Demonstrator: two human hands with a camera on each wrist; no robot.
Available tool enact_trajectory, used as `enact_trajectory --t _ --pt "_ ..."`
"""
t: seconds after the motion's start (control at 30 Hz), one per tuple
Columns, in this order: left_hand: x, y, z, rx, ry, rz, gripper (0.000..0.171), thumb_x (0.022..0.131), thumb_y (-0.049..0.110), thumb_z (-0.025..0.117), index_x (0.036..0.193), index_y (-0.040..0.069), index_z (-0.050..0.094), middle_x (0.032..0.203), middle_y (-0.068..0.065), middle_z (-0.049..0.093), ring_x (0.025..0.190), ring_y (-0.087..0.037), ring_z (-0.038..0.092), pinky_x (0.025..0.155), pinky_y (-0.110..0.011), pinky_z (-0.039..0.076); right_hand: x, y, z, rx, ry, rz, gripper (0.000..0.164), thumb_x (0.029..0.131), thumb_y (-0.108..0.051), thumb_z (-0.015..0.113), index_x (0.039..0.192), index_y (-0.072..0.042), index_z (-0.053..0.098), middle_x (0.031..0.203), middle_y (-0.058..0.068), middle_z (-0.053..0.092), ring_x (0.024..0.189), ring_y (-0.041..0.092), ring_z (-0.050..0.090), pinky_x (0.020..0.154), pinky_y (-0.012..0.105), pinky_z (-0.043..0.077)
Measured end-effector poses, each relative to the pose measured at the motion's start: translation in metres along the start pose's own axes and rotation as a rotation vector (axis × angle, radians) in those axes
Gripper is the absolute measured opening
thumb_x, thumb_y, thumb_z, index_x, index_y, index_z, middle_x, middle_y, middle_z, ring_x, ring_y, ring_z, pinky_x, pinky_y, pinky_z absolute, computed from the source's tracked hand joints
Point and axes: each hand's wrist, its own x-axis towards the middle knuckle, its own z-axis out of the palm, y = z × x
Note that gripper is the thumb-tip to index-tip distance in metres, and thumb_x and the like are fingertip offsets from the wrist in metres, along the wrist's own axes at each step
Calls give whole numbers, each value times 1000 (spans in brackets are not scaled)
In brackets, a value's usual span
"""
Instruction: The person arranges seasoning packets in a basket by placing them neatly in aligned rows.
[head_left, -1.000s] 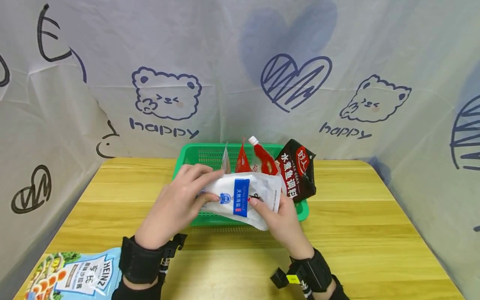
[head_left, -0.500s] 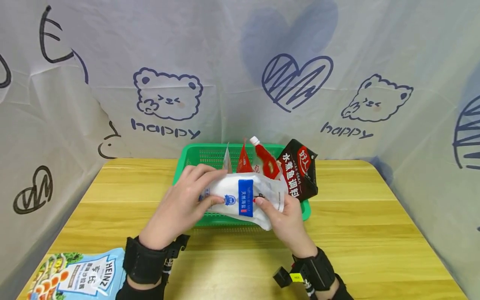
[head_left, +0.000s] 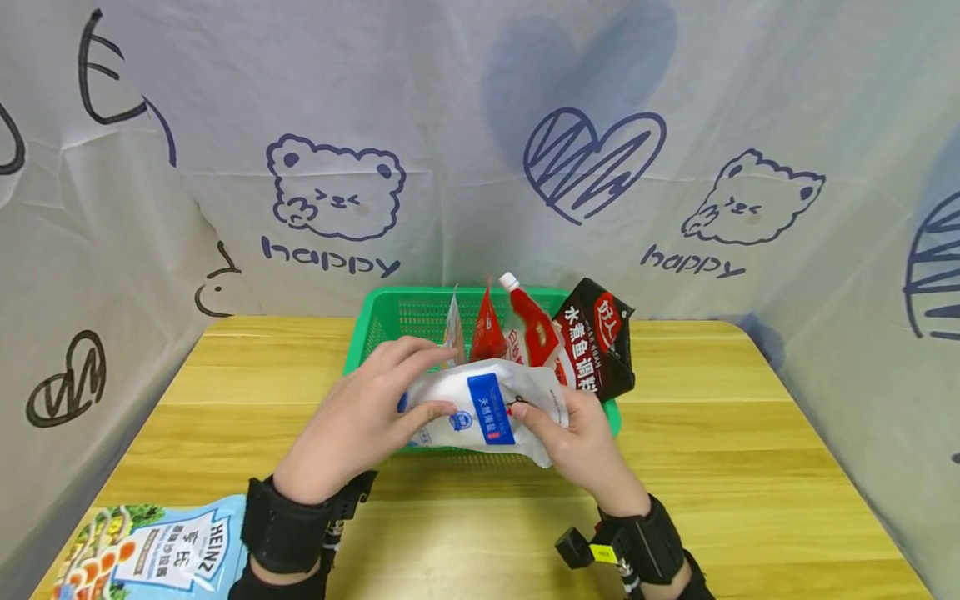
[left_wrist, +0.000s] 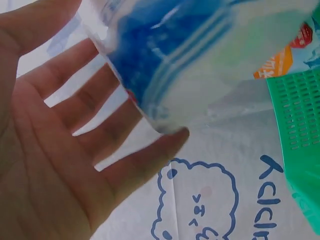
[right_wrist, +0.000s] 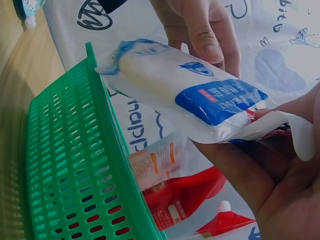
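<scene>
A white bag of sea salt (head_left: 491, 408) with a blue label hangs tilted over the front of the green basket (head_left: 358, 337). My right hand (head_left: 585, 437) grips its right end, thumb in front and fingers behind, and the bag's corner is folded there in the right wrist view. About the bag's left end is my left hand (head_left: 367, 408). Its fingers (left_wrist: 150, 165) lie nearly straight behind the bag in the left wrist view. Its thumb (right_wrist: 207, 42) is at the bag's face; whether it touches cannot be told.
Standing in the basket are a pale packet (head_left: 453, 329), a red packet (head_left: 488, 332), a red pouch with a white cap (head_left: 534, 325) and a black seasoning packet (head_left: 600, 337), which leans over the right rim. A light-blue Heinz pouch (head_left: 172, 546) lies at the table's front left.
The salt bag has come down slightly and tilted, showing more of the packets behind it. My left hand has lowered a little and its fingers have loosened from the bag's top edge.
</scene>
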Motion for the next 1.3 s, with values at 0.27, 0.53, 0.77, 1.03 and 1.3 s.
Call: enact_trajectory --t 0.27,0.53,0.77,1.03,1.3 --pt "1 3 5 -121 -98 -27 45 93 27 80 133 12 68 121 -1 72 107 -18 68 93 -41 60 0 -3 0 -12 -41 -45 20 94 11 66 113 10 72 102 23 76 86 29 78 72 35 64" --pt "1 2 7 -125 -40 54 38 90 23 81 122 8 69 107 0 74 92 -13 69 85 -34 61 -2 -4 1 33 8 -37 18 95 8 66 112 11 72 99 25 76 84 19 77 68 36 64" --pt "2 1 7 -138 41 117 30 91 20 79 117 8 69 101 1 73 85 -9 67 76 -28 60 -4 -7 -1 72 103 -32 26 100 -1 63 123 10 68 102 26 74 85 11 75 68 33 64" --pt "1 2 6 -163 101 83 32 93 17 78 120 4 66 97 -2 71 80 -9 67 69 -26 59 -4 -5 4 122 192 -96 41 103 -23 66 128 10 65 112 -8 73 92 9 71 75 25 62" --pt "2 2 5 -169 135 95 34 93 12 77 120 2 58 97 -5 69 80 -11 65 67 -27 58 -6 -4 12 267 142 -20 48 98 -10 72 140 8 56 131 6 65 109 16 67 87 31 61"
